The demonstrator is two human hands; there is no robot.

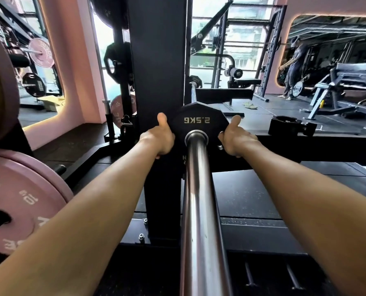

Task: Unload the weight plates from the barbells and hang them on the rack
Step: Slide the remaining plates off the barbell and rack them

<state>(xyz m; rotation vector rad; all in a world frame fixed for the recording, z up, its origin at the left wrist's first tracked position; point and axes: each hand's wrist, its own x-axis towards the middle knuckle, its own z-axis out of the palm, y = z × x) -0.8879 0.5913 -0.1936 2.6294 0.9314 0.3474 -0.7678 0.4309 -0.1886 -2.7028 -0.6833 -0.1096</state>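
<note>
Black small plate [196,122] sits on the bar [201,199], my left hand [159,138] and right hand [234,139] grasping its edges. I'd pull evenly, straight along the bar, so it won't bind, then hang it on the rack [156,71].

Around you stand pink walls [71,60] with glowing trim, a rounded mirror [331,50] on the right and another mirror [28,67] on the left. Ahead, tall windows [231,35] let daylight fall on the black rubber floor [252,195]. A bench [348,82] waits at far right, a cardboard box [52,103] at left.
</note>
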